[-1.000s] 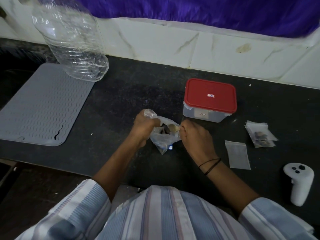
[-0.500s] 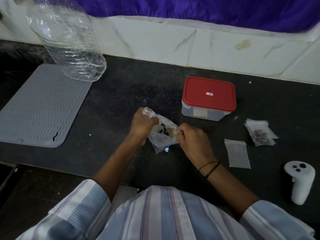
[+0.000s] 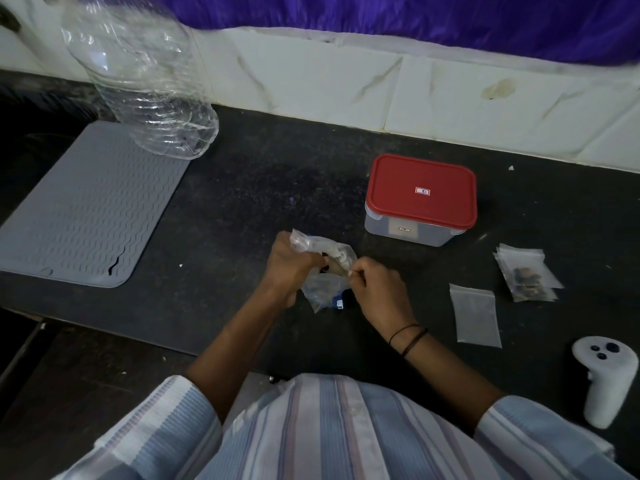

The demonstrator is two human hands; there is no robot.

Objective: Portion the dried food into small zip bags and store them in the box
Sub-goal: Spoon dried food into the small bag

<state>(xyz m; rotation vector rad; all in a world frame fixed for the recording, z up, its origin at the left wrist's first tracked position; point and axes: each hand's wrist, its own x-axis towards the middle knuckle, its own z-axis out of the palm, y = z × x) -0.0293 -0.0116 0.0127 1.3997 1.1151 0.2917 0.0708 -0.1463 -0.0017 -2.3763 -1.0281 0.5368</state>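
Over the dark counter my left hand (image 3: 290, 263) grips the crumpled clear plastic bag of dried food (image 3: 323, 285) at its upper left. My right hand (image 3: 375, 287) pinches the bag's opening on the right side, where brown pieces show. Behind them the plastic box (image 3: 408, 230) stands with its red lid on. To the right lies an empty small zip bag (image 3: 476, 315), flat. Further right a small stack of zip bags (image 3: 528, 277) holds dark dried pieces.
A grey ribbed mat (image 3: 86, 209) covers the counter's left part, with a large clear plastic bottle (image 3: 145, 81) at its far corner. A white hand controller (image 3: 604, 379) lies near the front right edge. A tiled wall runs along the back.
Both hands stay on the bag of dried food; the right hand has shifted slightly along the bag's opening. The camera moved a little.
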